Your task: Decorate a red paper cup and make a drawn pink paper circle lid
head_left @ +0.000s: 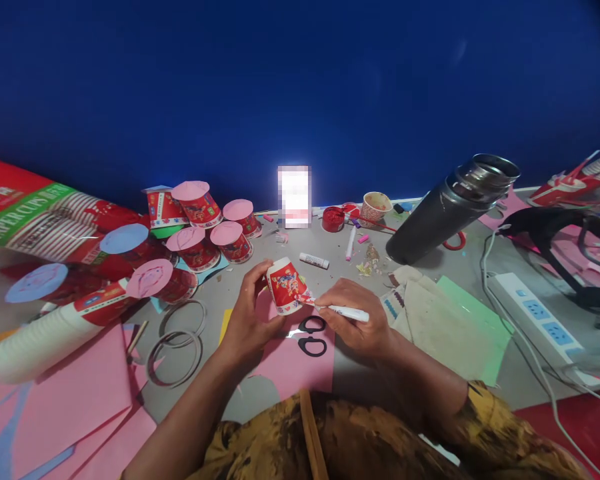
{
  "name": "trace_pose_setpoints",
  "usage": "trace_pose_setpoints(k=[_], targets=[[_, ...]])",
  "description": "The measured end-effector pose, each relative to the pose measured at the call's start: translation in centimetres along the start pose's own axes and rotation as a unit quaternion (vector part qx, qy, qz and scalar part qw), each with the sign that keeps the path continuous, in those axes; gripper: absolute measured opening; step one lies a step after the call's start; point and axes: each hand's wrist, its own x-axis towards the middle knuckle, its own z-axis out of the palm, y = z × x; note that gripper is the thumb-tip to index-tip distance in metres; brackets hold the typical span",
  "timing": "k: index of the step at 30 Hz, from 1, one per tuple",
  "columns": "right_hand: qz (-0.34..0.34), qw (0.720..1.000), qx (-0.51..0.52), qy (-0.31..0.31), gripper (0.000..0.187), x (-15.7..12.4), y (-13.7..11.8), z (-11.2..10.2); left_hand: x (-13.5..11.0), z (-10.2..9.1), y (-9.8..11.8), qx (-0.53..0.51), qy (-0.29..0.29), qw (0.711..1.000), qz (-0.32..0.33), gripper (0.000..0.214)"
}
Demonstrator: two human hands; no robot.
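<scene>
My left hand (250, 313) is closed around a red patterned paper cup (286, 285), holding it on its side just above the table. In my right hand (355, 320) I grip a white marker (345, 312), and its tip touches the cup's rim. Beneath both hands lie a pink paper sheet (295, 370) and black-handled scissors (313, 337).
Several red cups with pink or blue paper lids (200, 230) sit at the back left beside a cup sleeve (40, 333). A dark flask (445, 210) lies tilted at right, with a power strip (535, 320), green and beige sheets (455, 327), wire rings (177, 347), and a glue stick (314, 261).
</scene>
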Motion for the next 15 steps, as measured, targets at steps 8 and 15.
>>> trace_pose_setpoints(k=[8,15], targets=[[0.087,0.995,-0.021,0.047,0.014,0.10,0.16,-0.72,-0.08,0.44,0.17,-0.035,0.010,0.999,-0.015,0.087],[0.054,0.998,0.015,0.022,0.008,0.01,-0.13,-0.67,-0.07,0.50,0.03,-0.051,0.010,0.999,-0.011,0.088]])
